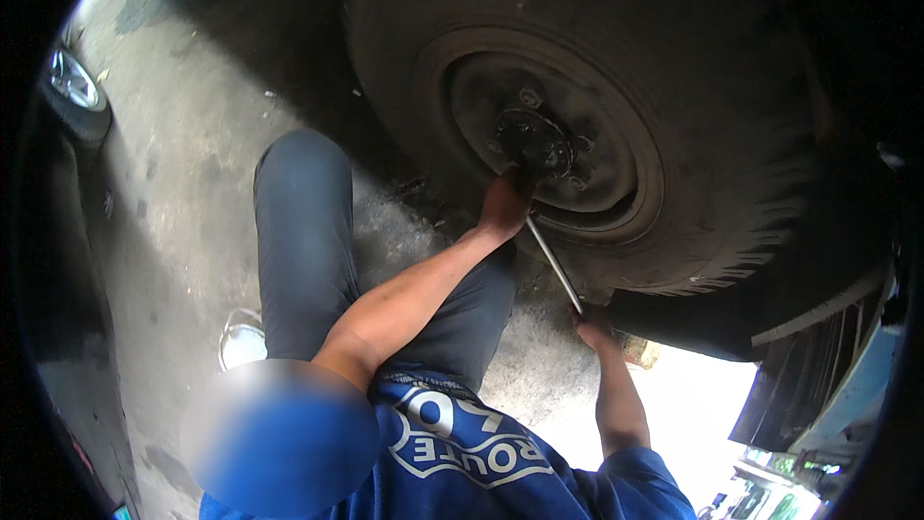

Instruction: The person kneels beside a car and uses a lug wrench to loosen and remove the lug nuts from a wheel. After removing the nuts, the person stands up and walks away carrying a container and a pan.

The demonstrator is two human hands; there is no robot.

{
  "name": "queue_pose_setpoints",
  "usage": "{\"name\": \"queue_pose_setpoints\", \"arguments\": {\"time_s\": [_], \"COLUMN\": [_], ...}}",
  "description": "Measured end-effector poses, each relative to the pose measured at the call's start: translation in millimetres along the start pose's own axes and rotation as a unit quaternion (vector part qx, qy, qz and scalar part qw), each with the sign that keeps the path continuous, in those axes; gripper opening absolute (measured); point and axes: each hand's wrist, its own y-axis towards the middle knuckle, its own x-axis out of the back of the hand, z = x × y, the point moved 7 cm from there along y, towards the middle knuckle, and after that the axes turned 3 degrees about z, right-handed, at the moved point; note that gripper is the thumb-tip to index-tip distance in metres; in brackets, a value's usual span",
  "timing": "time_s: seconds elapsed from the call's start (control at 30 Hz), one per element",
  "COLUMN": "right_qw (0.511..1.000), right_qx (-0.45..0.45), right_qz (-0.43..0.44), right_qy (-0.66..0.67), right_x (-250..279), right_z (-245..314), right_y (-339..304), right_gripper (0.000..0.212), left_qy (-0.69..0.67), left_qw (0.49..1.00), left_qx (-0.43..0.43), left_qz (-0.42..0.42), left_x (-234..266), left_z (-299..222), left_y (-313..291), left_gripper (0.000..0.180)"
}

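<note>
A large dark tyre (731, 183) on a dusty steel wheel (606, 144) stands in front of me, with a dark hub (537, 140) and wheel nuts around it. My left hand (510, 204) is closed at the lower side of the hub, around the upper end of a long-handled wrench (553, 260). Shadow hides its fingertips and the wrench's head. Lower and to the right, my right hand (594, 325) grips the far end of the straight metal handle, which slants down from the hub.
A white bucket (243, 342) with a wire handle stands left of my knee (303, 173). Further left lies another wheel with a silver rim (75, 82). Stained concrete floor (183, 173) spreads beside me. Dark vehicle parts (799, 376) hang at the right, near bright daylight.
</note>
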Motion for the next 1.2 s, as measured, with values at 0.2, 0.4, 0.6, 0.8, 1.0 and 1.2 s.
{"name": "queue_pose_setpoints", "arguments": {"time_s": [0.2, 0.4, 0.6, 0.8, 1.0, 1.2], "right_qw": [0.985, 0.978, 0.974, 0.989, 0.984, 0.972], "right_qx": [-0.046, -0.080, -0.080, -0.102, -0.082, -0.139], "right_qz": [-0.119, -0.100, -0.114, -0.013, -0.055, -0.062], "right_qy": [-0.114, -0.163, -0.178, -0.103, -0.150, -0.178], "right_x": [93, 188, 257, 211, 245, 298], "right_z": [27, 103, 152, 124, 151, 208], "right_y": [-108, -149, -183, -151, -177, -209], "right_gripper": [0.034, 0.030, 0.033, 0.030, 0.027, 0.026], "left_qy": [0.057, -0.402, -0.487, -0.377, -0.492, -0.567], "left_qw": [0.979, 0.911, 0.861, 0.924, 0.861, 0.801], "left_qx": [-0.188, 0.086, 0.126, 0.073, 0.124, 0.149], "left_qz": [-0.055, 0.037, 0.077, 0.009, 0.031, 0.120], "left_x": [-1, -22, -29, -26, -25, -21], "left_z": [7, 35, 31, 43, 31, 13], "left_y": [-13, 3, -1, 9, -2, -3], "left_gripper": [0.030, 0.033, 0.034, 0.032, 0.033, 0.030]}}
